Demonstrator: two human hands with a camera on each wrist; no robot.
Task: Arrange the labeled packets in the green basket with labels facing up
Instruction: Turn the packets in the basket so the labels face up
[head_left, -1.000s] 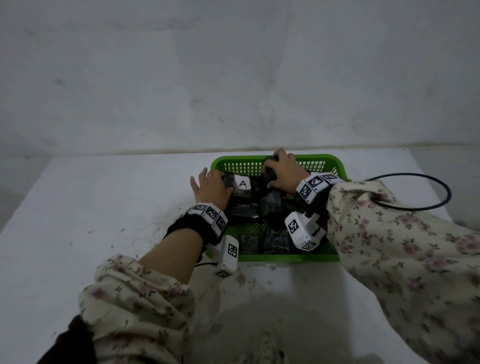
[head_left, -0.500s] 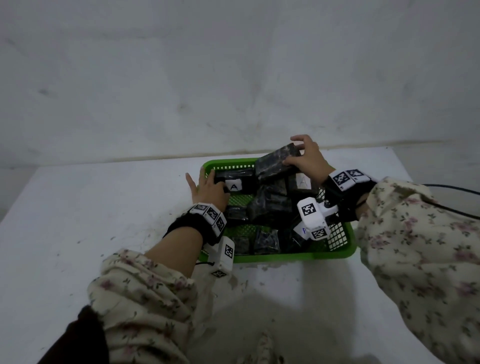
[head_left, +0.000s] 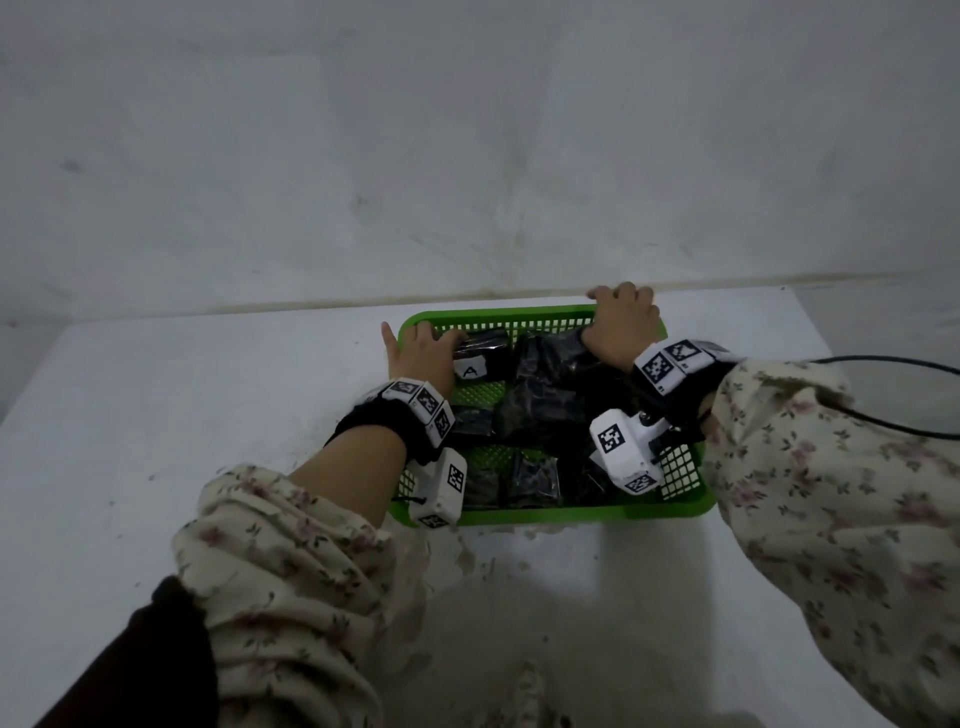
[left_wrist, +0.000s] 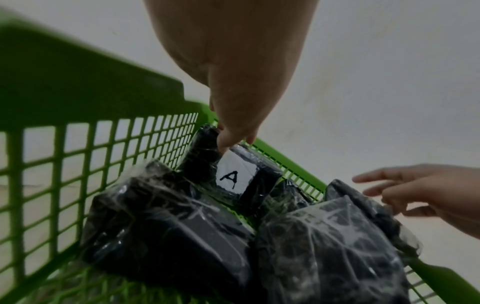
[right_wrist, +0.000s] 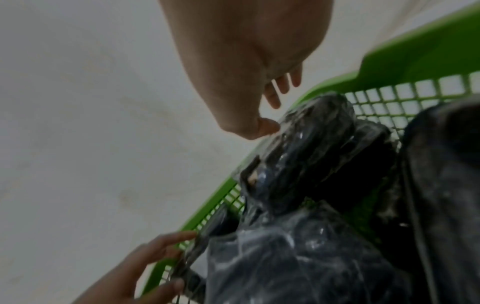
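A green mesh basket (head_left: 571, 512) (left_wrist: 78, 86) (right_wrist: 415, 51) on the white table holds several black plastic-wrapped packets. My left hand (head_left: 421, 353) (left_wrist: 235, 142) (right_wrist: 145, 267) is at the basket's far left corner. It pinches the far edge of a packet with a white "A" label (head_left: 470, 371) (left_wrist: 233, 179) facing up. My right hand (head_left: 621, 322) (right_wrist: 272, 98) (left_wrist: 415, 191) reaches over the far right rim with fingers loose and spread. Its thumb touches a black packet (right_wrist: 319, 127) (head_left: 550, 353) leaning on the far wall; no label shows on it.
More black packets (head_left: 530, 478) lie along the basket's near side, no labels visible. A black cable (head_left: 883, 364) loops on the table to the right. Crumbs (head_left: 483, 551) lie in front of the basket. A grey wall stands just behind.
My right hand held a black packet raised above the basket half a second ago; it has now come down to the far right corner and loosened. The left hand stays on the "A" packet.
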